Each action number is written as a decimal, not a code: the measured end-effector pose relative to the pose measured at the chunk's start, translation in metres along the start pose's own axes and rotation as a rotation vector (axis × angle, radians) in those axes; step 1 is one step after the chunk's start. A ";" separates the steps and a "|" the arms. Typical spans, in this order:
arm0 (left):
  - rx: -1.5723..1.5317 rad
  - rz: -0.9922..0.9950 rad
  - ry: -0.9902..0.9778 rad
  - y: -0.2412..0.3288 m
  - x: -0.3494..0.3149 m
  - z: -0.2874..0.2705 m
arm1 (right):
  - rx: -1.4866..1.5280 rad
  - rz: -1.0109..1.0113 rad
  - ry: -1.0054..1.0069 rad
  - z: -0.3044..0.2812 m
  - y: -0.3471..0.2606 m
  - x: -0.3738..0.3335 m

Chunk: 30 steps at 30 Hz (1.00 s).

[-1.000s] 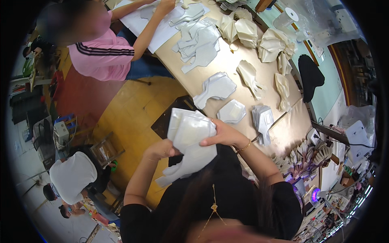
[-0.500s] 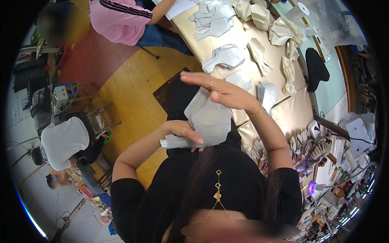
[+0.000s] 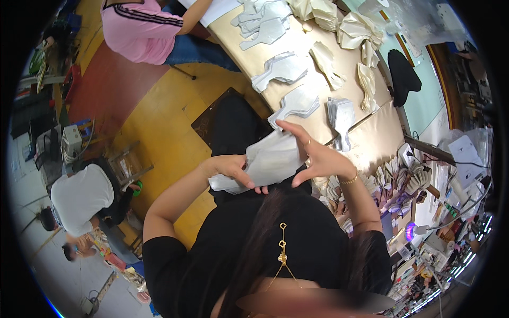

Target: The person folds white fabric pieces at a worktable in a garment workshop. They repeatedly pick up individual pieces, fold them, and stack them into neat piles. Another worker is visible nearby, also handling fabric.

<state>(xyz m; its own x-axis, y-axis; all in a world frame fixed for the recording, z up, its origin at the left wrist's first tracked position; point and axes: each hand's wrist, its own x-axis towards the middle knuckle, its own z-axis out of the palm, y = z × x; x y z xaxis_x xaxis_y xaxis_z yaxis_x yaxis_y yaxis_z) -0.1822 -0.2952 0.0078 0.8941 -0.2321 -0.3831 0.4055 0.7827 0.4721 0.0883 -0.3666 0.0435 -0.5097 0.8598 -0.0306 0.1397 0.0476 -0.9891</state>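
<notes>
Over my lap, my left hand (image 3: 232, 167) is closed on a stack of pale grey, flat cut pieces (image 3: 273, 159), with the thumb on top and fingertips showing below the lower edge. The sheets bulge and bend upward in the middle. At the stack's right end is my right hand (image 3: 324, 160), its thumb and fingers spread wide around that edge. Whether its fingertips touch the sheets I cannot tell. On the table just beyond lie a pile of similar grey pieces (image 3: 298, 100) and a fanned grey bundle (image 3: 341, 119).
The beige-covered table (image 3: 371, 135) holds more grey piles (image 3: 281, 69) and crumpled cream pieces (image 3: 360, 29). A black shaped piece (image 3: 405, 79) lies at its right. A co-worker in pink (image 3: 135, 32) sits at the far left side. Another person in white (image 3: 82, 199) is at the left.
My right hand has come down from above the stack to its right end, with thumb and fingers spreading. The stack has gone from flat to bulging. The view has shifted slightly.
</notes>
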 end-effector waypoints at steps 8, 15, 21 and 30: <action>0.999 0.387 0.375 0.015 0.125 -0.041 | -0.243 0.254 0.576 0.002 0.055 -0.075; 1.638 0.378 0.682 -0.032 0.218 -0.073 | -0.377 0.407 0.770 0.023 0.167 -0.113; 1.798 0.307 0.914 -0.055 0.226 -0.069 | -0.245 0.355 0.941 0.042 0.199 -0.113; 1.440 0.147 0.760 -0.051 0.230 -0.078 | -0.120 0.394 0.823 0.025 0.191 -0.109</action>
<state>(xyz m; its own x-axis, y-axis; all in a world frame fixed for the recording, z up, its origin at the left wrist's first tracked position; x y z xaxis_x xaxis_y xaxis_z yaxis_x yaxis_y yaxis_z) -0.0126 -0.3432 -0.1666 0.8217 0.4533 -0.3453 0.5522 -0.4840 0.6788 0.1489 -0.4641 -0.1455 0.3514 0.9136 -0.2043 0.2858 -0.3126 -0.9059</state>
